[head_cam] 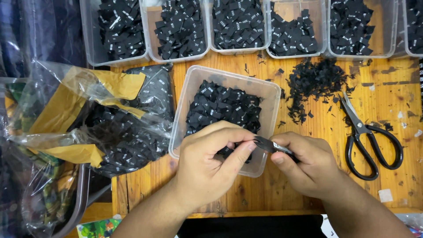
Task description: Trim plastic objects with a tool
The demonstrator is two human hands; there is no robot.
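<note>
**Both hands pinched on one black label**

A small black woven label [269, 145] sits between my two hands, just over the near rim of the clear plastic tub [189, 92] at the centre of the table. My left hand [210, 165] comes in from seven o'clock, knuckles up, wrist bent, thumb and forefinger closed on the label's left end. My right hand [304, 164] comes in from five o'clock, its thumb pressing the label's right end down against the curled fingers beneath.

The tub holds a heap of the same black labels. At three o'clock black-handled scissors [368, 143] lie shut on the wooden table [387, 105], with a scatter of black clippings [315, 81] at one o'clock. At nine o'clock a crumpled clear bag [101, 123] holds more labels. A row of tubs [180, 31] lines twelve o'clock.
</note>
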